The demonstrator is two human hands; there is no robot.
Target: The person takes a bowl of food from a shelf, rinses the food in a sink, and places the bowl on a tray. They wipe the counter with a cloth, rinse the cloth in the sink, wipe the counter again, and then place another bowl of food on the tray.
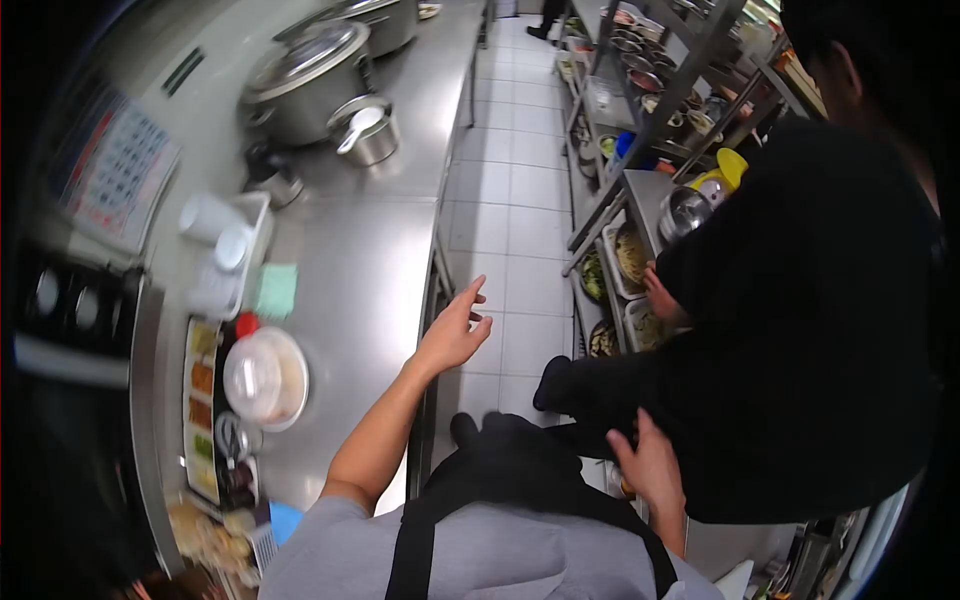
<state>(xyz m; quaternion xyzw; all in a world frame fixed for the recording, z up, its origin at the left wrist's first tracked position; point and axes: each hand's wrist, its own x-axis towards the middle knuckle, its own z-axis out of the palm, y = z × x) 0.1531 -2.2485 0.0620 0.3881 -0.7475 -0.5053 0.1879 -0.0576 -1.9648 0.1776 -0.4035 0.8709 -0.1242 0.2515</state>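
My left hand (456,332) is held out over the aisle beside the steel counter (360,235). Its index finger points forward, the thumb is apart, and nothing is in it. Low on the right, my right hand (650,466) hangs with thumb and fingers apart, also bare, close to the dark clothes of a co-worker (800,320). That person leans toward the shelves, with one hand (664,296) near a white tray of food (627,258). Nearest my left arm on the counter is a white plate (297,380) under a clear dome cover (254,376).
Along the counter stand a large lidded pot (312,70), a small steel pot (376,135) with a white-handled utensil, a green cloth (277,291) and a long tray of ingredients (203,405). A tiled aisle (510,230) runs ahead. Steel shelving (655,205) with several bowls lines its right side.
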